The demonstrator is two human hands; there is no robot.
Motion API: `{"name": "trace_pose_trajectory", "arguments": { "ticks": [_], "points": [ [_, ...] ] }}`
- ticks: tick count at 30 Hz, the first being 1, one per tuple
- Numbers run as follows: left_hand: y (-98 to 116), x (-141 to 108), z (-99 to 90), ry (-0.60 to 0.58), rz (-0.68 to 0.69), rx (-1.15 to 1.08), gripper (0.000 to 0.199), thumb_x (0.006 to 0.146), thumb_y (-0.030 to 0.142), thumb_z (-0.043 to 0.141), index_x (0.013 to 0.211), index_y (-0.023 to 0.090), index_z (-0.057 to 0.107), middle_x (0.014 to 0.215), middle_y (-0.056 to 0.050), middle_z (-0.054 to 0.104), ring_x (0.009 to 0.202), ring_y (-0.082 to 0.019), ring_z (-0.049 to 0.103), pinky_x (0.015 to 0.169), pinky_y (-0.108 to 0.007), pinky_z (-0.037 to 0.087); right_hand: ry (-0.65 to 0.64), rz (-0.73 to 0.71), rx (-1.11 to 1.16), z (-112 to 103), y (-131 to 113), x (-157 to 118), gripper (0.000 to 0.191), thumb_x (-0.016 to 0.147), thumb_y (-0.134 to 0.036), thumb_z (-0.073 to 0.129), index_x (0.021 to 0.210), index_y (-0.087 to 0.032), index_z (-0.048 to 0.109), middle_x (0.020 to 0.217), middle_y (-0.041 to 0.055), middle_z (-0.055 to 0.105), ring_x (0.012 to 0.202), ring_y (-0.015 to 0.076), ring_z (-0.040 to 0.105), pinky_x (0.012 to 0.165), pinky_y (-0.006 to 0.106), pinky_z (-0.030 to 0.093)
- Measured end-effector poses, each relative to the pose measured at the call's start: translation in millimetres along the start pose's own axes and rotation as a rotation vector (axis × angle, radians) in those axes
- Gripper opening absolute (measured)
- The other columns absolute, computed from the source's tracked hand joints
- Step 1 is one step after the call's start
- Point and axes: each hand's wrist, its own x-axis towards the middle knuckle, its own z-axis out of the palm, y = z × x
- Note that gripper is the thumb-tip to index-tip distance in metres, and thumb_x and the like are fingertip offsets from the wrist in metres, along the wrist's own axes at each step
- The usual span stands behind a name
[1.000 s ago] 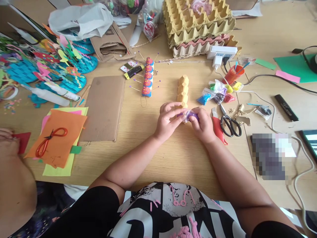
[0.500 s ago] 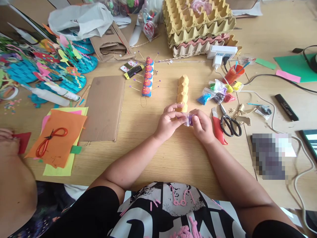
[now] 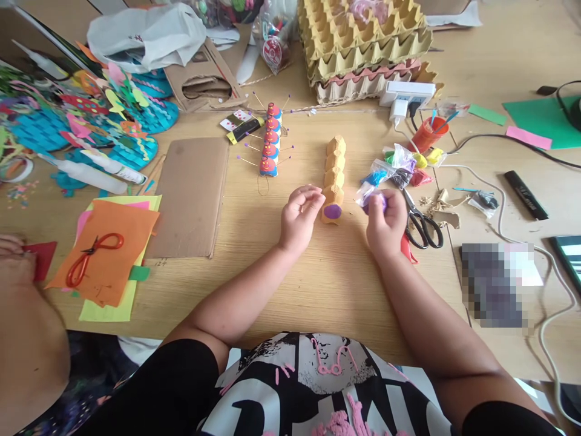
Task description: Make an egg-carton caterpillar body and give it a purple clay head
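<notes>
A yellow egg-carton strip [image 3: 334, 177] stands on the table in front of me, with a flat purple clay disc [image 3: 333, 211] on its near end. Just left of that end is my left hand [image 3: 297, 221], thumb and fingertips pinched together; anything between them is too small to make out. To the right of the strip, my right hand [image 3: 385, 227] is closed around a small clear bag of purple clay [image 3: 374, 203]. Farther back on the left stands a painted egg-carton caterpillar [image 3: 271, 142] in red and blue, with smiling faces and stick legs.
Clay bags [image 3: 397, 166] and black-handled scissors [image 3: 424, 227] lie at right, near an orange cup [image 3: 429, 134]. Stacked egg trays [image 3: 363, 54] stand behind. Cardboard [image 3: 190, 194], coloured paper [image 3: 109, 254] and orange-handled snips [image 3: 93, 251] lie left. Another person's hand [image 3: 16, 260] is at far left.
My hands have moved apart; the right carries the clay bag to the right and the left shifts slightly left. The strip's near end with its purple disc has come into view.
</notes>
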Motion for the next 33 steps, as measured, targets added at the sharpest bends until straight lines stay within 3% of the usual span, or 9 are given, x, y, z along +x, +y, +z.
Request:
{"name": "trace_pose_trajectory", "arguments": {
  "ticks": [2, 5, 9, 11, 15, 20, 25, 29, 33],
  "points": [
    [1.7, 0.2, 1.8, 0.049, -0.092, -0.076, 0.053, 0.083, 0.072, 0.082, 0.095, 0.020, 0.075, 0.108, -0.008, 0.078, 0.109, -0.020, 0.073, 0.102, -0.037, 0.058, 0.065, 0.034, 0.073, 1.5, 6.7, 2.8, 0.037, 0.106, -0.062, 0.058, 0.095, -0.026, 0.056, 0.079, -0.0003, 0.058, 0.066, 0.0159, 0.056, 0.060, 0.031, 0.049],
    [6.6, -3.2, 4.1, 0.028, -0.115, -0.078, 0.055, 0.085, 0.074, 0.079, 0.097, 0.020, 0.074, 0.103, -0.007, 0.079, 0.102, -0.019, 0.074, 0.094, -0.035, 0.060, -0.017, 0.088, 0.171, 4.3, 9.8, 4.0, 0.037, 0.105, -0.063, 0.058, 0.097, -0.027, 0.054, 0.078, -0.0013, 0.057, 0.063, 0.0145, 0.054, 0.058, 0.029, 0.049],
    [9.2, -10.8, 6.1, -0.115, -0.024, -0.095, 0.051, 0.086, 0.064, 0.084, 0.115, 0.025, 0.070, 0.110, -0.007, 0.078, 0.110, -0.020, 0.075, 0.092, -0.033, 0.061, -0.156, 0.114, 0.230, 5.9, 4.4, -1.3, 0.039, 0.101, -0.065, 0.066, 0.101, -0.027, 0.056, 0.081, -0.0022, 0.059, 0.063, 0.0130, 0.054, 0.060, 0.029, 0.051],
    [8.3, -13.9, 6.9, -0.186, 0.036, -0.077, 0.059, 0.084, 0.057, 0.089, 0.129, 0.028, 0.063, 0.113, -0.006, 0.077, 0.112, -0.020, 0.076, 0.087, -0.031, 0.061, -0.208, 0.079, 0.198, 5.4, 1.3, -3.7, 0.038, 0.100, -0.064, 0.067, 0.102, -0.027, 0.057, 0.085, -0.0007, 0.062, 0.068, 0.0144, 0.058, 0.064, 0.031, 0.053],
    [5.4, -16.4, 8.6, -0.227, 0.093, -0.040, 0.065, 0.089, 0.054, 0.086, 0.140, 0.032, 0.052, 0.112, -0.005, 0.076, 0.100, -0.018, 0.077, 0.084, -0.032, 0.062, -0.270, -0.033, 0.109, 4.9, -1.9, -4.6, 0.036, 0.099, -0.061, 0.070, 0.101, -0.026, 0.061, 0.093, 0.0029, 0.065, 0.082, 0.0184, 0.062, 0.076, 0.036, 0.056],
    [3.5, -14.7, 10.1, -0.197, 0.060, -0.082, 0.058, 0.093, 0.056, 0.081, 0.137, 0.031, 0.051, 0.099, -0.001, 0.076, 0.090, -0.016, 0.079, 0.086, -0.033, 0.065, -0.348, 0.016, 0.248, 5.6, 0.5, -4.8, 0.040, 0.094, -0.059, 0.077, 0.107, -0.027, 0.056, 0.105, 0.0037, 0.068, 0.088, 0.0176, 0.066, 0.075, 0.033, 0.057],
    [5.5, -14.3, 9.5, -0.153, 0.058, -0.064, 0.055, 0.091, 0.055, 0.083, 0.130, 0.028, 0.054, 0.092, 0.001, 0.076, 0.085, -0.015, 0.079, 0.086, -0.033, 0.065, -0.457, 0.140, 0.280, 2.7, -1.1, -3.1, 0.048, 0.096, -0.061, 0.075, 0.128, -0.027, 0.063, 0.108, 0.0052, 0.074, 0.086, 0.0180, 0.068, 0.073, 0.033, 0.058],
    [6.9, -14.5, 8.3, -0.141, 0.049, -0.063, 0.050, 0.091, 0.056, 0.082, 0.120, 0.028, 0.053, 0.093, 0.002, 0.076, 0.088, -0.015, 0.080, 0.086, -0.032, 0.064, -0.474, 0.126, 0.206, 0.1, -7.4, 0.3, 0.041, 0.096, -0.062, 0.073, 0.111, -0.024, 0.075, 0.104, 0.0065, 0.074, 0.091, 0.0199, 0.068, 0.077, 0.034, 0.058],
    [7.9, -14.7, 9.1, -0.187, 0.023, -0.088, 0.051, 0.091, 0.057, 0.082, 0.120, 0.029, 0.050, 0.092, 0.003, 0.075, 0.086, -0.014, 0.079, 0.084, -0.032, 0.065, -0.460, 0.106, 0.208, -0.3, -10.8, 1.2, 0.037, 0.099, -0.061, 0.071, 0.099, -0.024, 0.073, 0.094, 0.0041, 0.071, 0.083, 0.0183, 0.065, 0.074, 0.033, 0.056]
  ]
}}
